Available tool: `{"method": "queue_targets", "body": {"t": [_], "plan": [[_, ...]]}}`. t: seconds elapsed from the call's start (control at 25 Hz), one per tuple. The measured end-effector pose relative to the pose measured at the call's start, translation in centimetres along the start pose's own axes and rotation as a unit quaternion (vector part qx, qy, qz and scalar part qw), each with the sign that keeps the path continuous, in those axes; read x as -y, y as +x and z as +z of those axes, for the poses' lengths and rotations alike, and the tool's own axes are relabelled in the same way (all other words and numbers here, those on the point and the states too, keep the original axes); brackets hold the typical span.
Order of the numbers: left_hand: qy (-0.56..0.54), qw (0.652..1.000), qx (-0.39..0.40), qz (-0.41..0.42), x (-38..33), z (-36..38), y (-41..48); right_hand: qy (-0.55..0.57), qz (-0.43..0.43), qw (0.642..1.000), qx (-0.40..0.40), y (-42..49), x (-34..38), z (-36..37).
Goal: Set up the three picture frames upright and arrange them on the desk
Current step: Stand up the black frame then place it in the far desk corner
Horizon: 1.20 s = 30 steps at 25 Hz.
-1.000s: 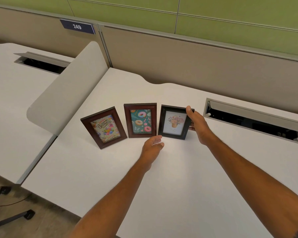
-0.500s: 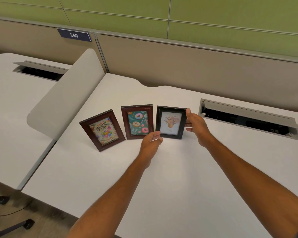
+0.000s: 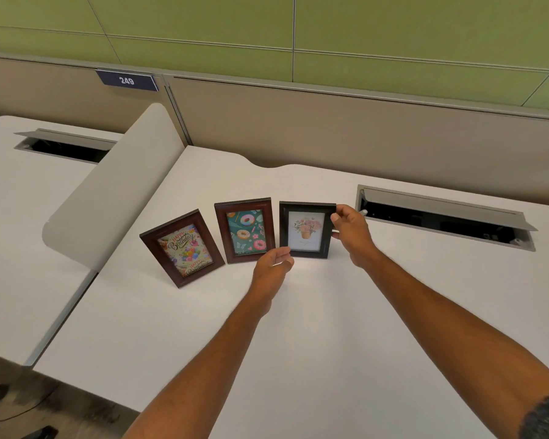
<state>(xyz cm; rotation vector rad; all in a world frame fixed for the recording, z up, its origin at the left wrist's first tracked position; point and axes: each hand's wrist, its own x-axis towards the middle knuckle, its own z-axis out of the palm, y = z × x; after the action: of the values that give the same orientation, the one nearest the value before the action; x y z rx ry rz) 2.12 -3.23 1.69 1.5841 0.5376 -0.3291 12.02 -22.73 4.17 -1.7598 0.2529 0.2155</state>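
Head view, the only view: three small portrait-format picture frames standing upright in a shallow arc on the white laminate desk (image 3: 314,327), pictures facing the wearer, probably so all three read from the seat. Dark reddish-brown wooden frame with a "Happy Birthday" balloon card (image 3: 182,247) at the left end, leaning back and angled inward. Matching reddish-brown wooden frame with a doughnut print on green (image 3: 244,231) in the middle, just beside it, not touching. Black rectangular frame with a potted-flower print (image 3: 306,230) at the right end, base apparently on the desk. Right hand (image 3: 353,236) reaching forward, arm extended, thumb on the front of the black frame's upper right corner, fingers wrapped behind its right edge: a pinch suited to fine turning or steadying. Left hand (image 3: 271,264) low in front, fingers loosely curled, holding nothing, tips near the black frame's lower left corner; contact not resolvable. Judged stage: final alignment of the third frame; task nearly complete. Rear props hidden.
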Motion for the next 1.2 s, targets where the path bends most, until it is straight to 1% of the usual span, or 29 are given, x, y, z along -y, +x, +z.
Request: {"method": "queue_targets", "body": {"t": [0.2, 0.4, 0.48, 0.6, 0.72, 0.8, 1.0, 1.2], "plan": [[-0.011, 1.0, 0.002, 0.005, 0.0, 0.1, 0.1, 0.002, -0.003, 1.0, -0.016, -0.8, 0.3, -1.6], [-0.01, 1.0, 0.026, -0.007, -1.5, 2.0, 0.2, -0.005, -0.011, 0.999, -0.053, -2.1, 0.2, -5.4], [0.017, 0.999, 0.038, -0.009, -2.3, 3.4, 0.1, -0.006, -0.015, 0.997, -0.072, -2.9, -0.1, -7.6], [0.075, 0.993, 0.081, -0.031, -3.3, 6.1, 0.5, -0.001, 0.002, 0.994, -0.109, -4.4, -1.2, -11.6], [0.097, 0.981, 0.164, -0.035, -4.1, 10.6, 0.4, 0.01, 0.007, 0.992, -0.127, -5.7, -2.4, -16.3], [0.109, 0.973, 0.2, -0.033, -4.4, 14.1, 0.0, 0.012, 0.01, 0.99, -0.14, -6.3, -3.0, -19.9], [0.113, 0.963, 0.245, -0.019, -4.8, 24.4, -1.4, 0.031, 0.01, 0.987, -0.16, -7.6, -4.1, -29.5], [0.059, 0.954, 0.293, -0.019, -6.7, 34.9, -3.0, 0.05, 0.005, 0.985, -0.167, -8.4, -5.0, -37.8]]}}
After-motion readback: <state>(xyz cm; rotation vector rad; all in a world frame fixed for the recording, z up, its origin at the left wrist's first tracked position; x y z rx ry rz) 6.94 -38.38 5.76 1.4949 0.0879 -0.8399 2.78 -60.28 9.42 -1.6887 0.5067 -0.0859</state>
